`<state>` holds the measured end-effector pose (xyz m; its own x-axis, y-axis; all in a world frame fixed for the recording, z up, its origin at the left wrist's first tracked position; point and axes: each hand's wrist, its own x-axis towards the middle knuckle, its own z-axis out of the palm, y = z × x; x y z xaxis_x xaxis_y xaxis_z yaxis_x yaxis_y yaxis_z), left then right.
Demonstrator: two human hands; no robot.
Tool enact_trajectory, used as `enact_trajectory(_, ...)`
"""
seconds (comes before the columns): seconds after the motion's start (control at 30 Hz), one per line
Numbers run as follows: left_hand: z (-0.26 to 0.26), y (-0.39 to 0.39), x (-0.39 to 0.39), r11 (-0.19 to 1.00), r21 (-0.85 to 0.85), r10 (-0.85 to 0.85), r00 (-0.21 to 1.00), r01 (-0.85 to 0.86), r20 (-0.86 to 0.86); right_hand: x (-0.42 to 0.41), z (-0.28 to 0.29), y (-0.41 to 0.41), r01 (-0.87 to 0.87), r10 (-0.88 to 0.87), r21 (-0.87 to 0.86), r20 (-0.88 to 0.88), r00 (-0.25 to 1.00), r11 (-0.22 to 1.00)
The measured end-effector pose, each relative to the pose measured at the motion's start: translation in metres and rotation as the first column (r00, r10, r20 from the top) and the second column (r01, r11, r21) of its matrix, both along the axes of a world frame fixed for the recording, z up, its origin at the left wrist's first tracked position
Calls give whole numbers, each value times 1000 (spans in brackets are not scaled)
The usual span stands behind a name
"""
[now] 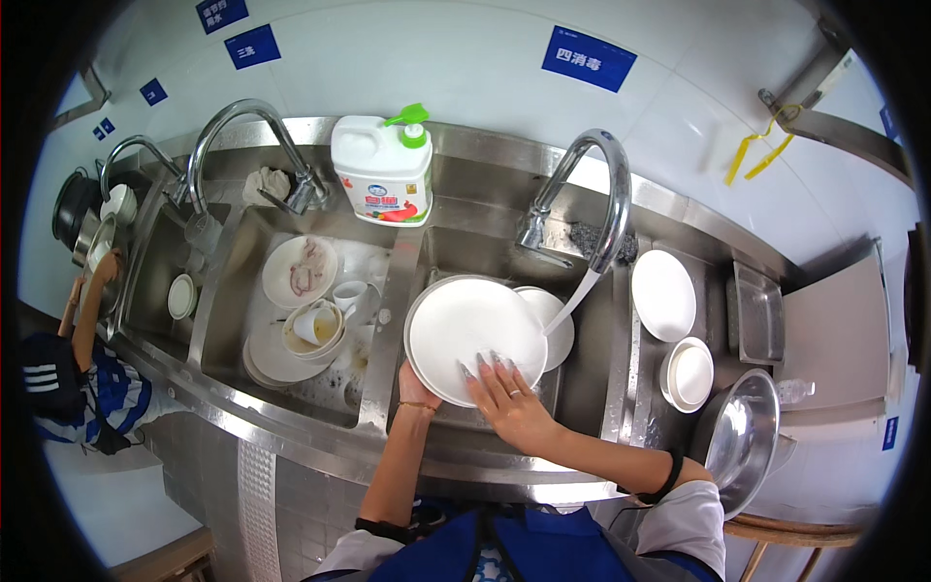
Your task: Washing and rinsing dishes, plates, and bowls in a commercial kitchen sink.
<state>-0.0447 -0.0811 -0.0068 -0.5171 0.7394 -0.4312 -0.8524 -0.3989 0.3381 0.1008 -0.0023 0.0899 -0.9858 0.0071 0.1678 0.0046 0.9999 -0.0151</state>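
Observation:
My left hand (419, 385) grips the lower left rim of a large white plate (476, 338), its fingers hidden beneath. A second plate rim shows just under this one. My right hand (507, 400) lies on the plate's lower right part with fingers spread, touching its surface. Water runs from the curved chrome faucet (618, 211) onto the plate's right edge. Behind it, another white plate (554, 327) rests in the steel sink basin (582, 393). In the basin to the left, soapy water surrounds stacked plates (273, 356), bowls, white cups and a plate with food scraps (300, 273).
A white detergent jug (382, 171) stands behind the divider. On the right are an oval white plate (663, 296), stacked bowls (686, 375), a steel tray (756, 313) and a large steel bowl (742, 436). A co-worker (87, 385) works at the far left basin.

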Motion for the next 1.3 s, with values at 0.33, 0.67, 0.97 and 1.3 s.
enact_trajectory(0.33, 0, -20, -2, 998, -70, -6, 997, 0, -74, 11, -20, 32, 516, -635, -839, 496, 592, -174)
enact_trajectory(0.67, 47, -62, -23, 973, 186, 182, 951, -137, -251, -54, -99, 6, 86, -258, -560, 506, 823, -824)
enact_trajectory(0.97, 121, -57, -18, 858, -382, -293, 282, -344, -913, -99, -116, -19, 37, -96, -276, 451, 887, -960)
enact_trajectory(1.3, 156, -47, 11, 736, -345, -518, -156, -583, -841, -134, -114, -20, 53, 29, -353, 73, 997, -934)
